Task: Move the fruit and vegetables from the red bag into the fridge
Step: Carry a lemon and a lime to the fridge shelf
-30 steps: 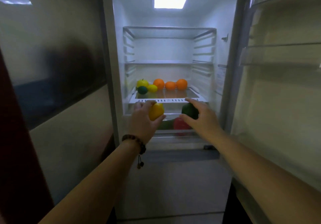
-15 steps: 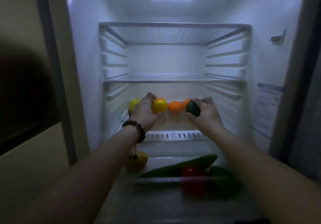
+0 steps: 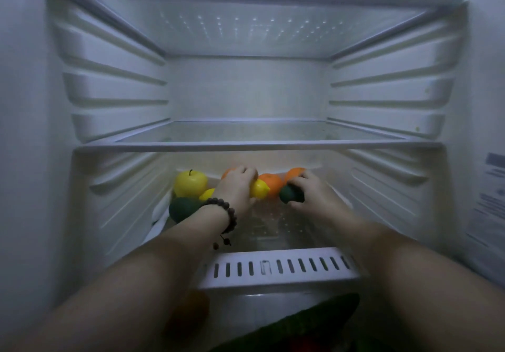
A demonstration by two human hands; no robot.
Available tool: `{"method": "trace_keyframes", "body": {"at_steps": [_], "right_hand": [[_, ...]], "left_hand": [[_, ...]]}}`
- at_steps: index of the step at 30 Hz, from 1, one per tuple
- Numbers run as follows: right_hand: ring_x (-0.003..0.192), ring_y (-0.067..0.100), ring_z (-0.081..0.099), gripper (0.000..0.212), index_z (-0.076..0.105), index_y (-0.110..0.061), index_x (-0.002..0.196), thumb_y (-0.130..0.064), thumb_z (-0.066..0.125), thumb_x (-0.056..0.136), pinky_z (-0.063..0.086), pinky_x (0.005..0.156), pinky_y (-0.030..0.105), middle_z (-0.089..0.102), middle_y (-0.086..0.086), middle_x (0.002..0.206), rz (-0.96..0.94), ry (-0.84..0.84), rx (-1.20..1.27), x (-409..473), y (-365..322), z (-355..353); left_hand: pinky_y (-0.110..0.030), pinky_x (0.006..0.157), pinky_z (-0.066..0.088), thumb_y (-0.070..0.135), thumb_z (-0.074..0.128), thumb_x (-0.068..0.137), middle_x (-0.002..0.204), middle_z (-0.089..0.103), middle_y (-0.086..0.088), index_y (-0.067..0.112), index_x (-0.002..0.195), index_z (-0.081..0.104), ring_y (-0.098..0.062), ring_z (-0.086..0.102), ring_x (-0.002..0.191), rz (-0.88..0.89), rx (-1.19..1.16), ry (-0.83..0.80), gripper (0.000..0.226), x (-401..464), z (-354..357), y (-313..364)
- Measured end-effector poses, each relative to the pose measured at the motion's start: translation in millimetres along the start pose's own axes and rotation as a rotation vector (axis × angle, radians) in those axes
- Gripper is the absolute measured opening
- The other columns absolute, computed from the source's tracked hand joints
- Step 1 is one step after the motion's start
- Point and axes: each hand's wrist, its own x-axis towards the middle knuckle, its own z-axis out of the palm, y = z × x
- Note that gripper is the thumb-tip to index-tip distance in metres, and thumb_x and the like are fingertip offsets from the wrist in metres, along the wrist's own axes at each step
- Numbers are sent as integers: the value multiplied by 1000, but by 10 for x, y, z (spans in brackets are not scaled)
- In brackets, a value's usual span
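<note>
Both my arms reach deep into the open fridge, over its lower glass shelf. My left hand grips a yellow lemon low over the shelf. My right hand grips a dark green avocado beside it. Behind the hands sit three oranges, one in the middle, one partly hidden by each hand. At the left of the shelf lie a yellow apple, a second lemon and a dark green avocado. The red bag is out of view.
An empty glass shelf spans the fridge just above my hands. A white slotted rail edges the lower shelf's front. Below it the drawer holds a long green vegetable and a dim orange-yellow item. Ribbed walls close in both sides.
I have leaned further into the fridge. Both hands moved forward and down over the lower shelf with the lemon and avocado, close to the oranges at the back.
</note>
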Motion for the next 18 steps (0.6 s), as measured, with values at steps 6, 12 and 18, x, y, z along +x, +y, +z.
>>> {"method": "trace_keyframes", "body": {"at_steps": [6, 12, 18], "right_hand": [[107, 21, 48, 41, 55, -18, 112, -20, 73, 75, 42, 87, 34, 53, 4, 114, -42, 1, -46, 94, 9, 54], [108, 22, 48, 39, 59, -20, 119, -19, 68, 81, 44, 92, 38, 48, 3, 117, 1, -26, -75, 87, -31, 55], [123, 20, 44, 61, 44, -26, 135, -22, 70, 80, 38, 104, 38, 48, 0, 135, 33, -50, -65, -21, -62, -42]], "left_hand": [[-35, 83, 44, 21, 70, 79, 118, 48, -7, 15, 120, 53, -25, 47, 109, 33, 19, -57, 45, 18, 106, -78], [-36, 88, 41, 25, 64, 85, 122, 54, -4, 20, 130, 49, -25, 46, 115, -8, 64, -36, 48, -30, 93, -82], [-41, 106, 30, 46, 56, 87, 145, 38, 0, 24, 141, 32, -23, 30, 133, 40, 224, -148, 63, -76, 16, -48]]}}
